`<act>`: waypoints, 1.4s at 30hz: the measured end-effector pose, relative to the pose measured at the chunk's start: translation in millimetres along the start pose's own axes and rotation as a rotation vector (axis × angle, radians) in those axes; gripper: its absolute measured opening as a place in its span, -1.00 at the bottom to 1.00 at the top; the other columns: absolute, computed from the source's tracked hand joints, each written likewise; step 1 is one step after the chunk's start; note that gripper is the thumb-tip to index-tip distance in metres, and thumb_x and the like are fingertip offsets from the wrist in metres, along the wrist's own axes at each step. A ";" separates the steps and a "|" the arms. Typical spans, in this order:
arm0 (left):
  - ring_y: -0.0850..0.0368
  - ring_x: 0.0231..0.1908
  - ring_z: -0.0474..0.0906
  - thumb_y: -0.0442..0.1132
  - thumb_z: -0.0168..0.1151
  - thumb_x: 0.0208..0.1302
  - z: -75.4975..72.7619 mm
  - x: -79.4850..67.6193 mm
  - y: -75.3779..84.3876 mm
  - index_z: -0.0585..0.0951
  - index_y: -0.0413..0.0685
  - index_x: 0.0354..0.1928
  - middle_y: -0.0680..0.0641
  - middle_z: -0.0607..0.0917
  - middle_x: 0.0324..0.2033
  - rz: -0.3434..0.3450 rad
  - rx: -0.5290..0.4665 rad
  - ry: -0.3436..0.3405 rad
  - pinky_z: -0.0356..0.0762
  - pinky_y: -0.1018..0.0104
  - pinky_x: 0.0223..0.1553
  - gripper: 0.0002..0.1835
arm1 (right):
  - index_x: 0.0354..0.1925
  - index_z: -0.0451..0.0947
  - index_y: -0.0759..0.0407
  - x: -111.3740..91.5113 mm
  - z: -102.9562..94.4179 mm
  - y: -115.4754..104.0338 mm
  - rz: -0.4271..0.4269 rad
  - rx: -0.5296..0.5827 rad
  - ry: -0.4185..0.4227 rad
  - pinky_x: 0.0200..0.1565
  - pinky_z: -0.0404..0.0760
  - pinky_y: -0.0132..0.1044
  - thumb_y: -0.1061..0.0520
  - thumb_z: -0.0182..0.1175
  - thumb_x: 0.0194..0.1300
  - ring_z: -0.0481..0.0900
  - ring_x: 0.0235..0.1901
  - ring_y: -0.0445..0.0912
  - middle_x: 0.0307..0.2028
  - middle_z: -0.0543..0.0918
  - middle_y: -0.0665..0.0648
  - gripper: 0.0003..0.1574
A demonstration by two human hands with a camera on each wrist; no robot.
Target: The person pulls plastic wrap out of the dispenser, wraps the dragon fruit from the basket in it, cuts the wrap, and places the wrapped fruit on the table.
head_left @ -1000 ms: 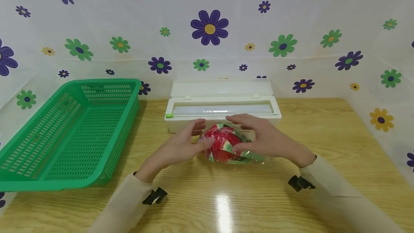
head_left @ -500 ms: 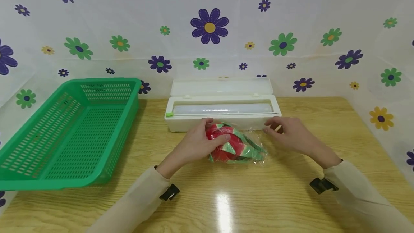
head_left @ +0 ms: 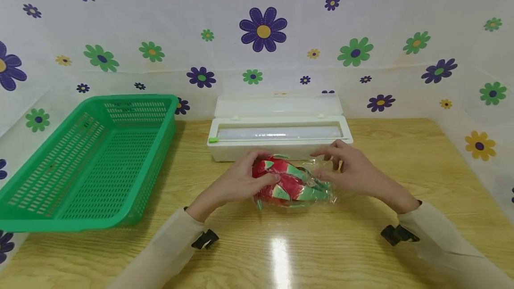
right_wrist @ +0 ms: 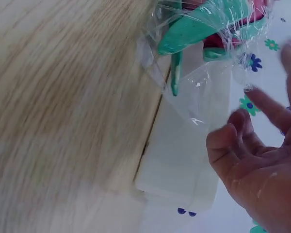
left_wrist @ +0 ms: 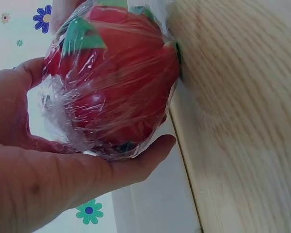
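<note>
A red dragon fruit with green scale tips lies on the wooden table, wrapped in clear cling film. My left hand grips its left end, thumb on the near side and fingers round the far side; the left wrist view shows film stretched over the red skin. At the other end, loose cling film sticks out past the green tips. My right hand is beside that film, fingers loosely bent and spread, fingertips right at its edge. Behind the fruit stands a white cling film dispenser, its lid raised.
Inside the dispenser lies a roll of film, and a green slider sits at its left end. To the left stands a green plastic basket with slotted walls. A flower-patterned cloth hangs behind the table.
My right hand moved off the fruit to the right, then came back left to the loose film. My left hand shifted right and took hold of the dragon fruit, which turned slightly.
</note>
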State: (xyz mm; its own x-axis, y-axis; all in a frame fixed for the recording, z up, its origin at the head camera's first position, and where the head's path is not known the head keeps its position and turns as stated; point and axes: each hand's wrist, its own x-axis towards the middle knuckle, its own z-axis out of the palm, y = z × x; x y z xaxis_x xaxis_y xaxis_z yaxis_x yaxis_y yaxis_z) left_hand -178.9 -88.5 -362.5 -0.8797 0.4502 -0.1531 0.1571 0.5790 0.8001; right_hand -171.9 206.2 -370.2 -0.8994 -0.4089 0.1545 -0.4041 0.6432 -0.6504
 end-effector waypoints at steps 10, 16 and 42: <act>0.00 0.24 0.48 -0.01 0.33 0.35 -2.9 -0.8 3.3 0.33 -0.01 0.40 -0.06 0.51 0.27 0.036 -0.068 -0.080 0.56 0.02 0.27 -0.34 | -0.36 0.64 0.13 9.2 10.0 2.1 -0.174 -0.071 0.274 -0.43 0.34 -0.43 0.32 0.39 0.26 0.32 -0.47 -0.24 -0.40 0.55 0.03 -0.86; 0.00 0.24 0.51 -0.05 0.30 0.39 -2.3 0.3 0.9 0.32 0.03 0.38 -0.06 0.52 0.27 0.060 -0.098 -0.106 0.60 0.05 0.23 -0.39 | -0.36 0.61 0.18 16.5 20.2 5.3 -0.163 -0.135 0.304 -0.50 0.30 -0.42 0.32 0.38 0.27 0.28 -0.55 -0.24 -0.55 0.42 0.01 -0.87; -0.03 0.25 0.51 -0.18 0.28 0.35 -13.8 1.8 -0.7 0.21 0.21 0.47 -0.04 0.47 0.39 0.155 -0.063 -0.170 0.63 0.00 0.19 -0.29 | -0.28 0.69 0.14 15.0 10.1 18.8 0.001 -0.202 0.104 -0.39 0.43 -0.36 0.11 0.31 0.41 0.42 -0.50 -0.19 -0.40 0.73 0.04 -0.87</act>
State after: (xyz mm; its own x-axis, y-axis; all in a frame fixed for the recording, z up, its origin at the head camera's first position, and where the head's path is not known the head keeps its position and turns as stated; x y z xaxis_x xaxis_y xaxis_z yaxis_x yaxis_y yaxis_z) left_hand -186.7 -97.5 -355.3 -0.7583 0.6414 -0.1166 0.2518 0.4531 0.8552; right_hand -191.3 205.6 -387.6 -0.9079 -0.3460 0.2368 -0.4191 0.7641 -0.4904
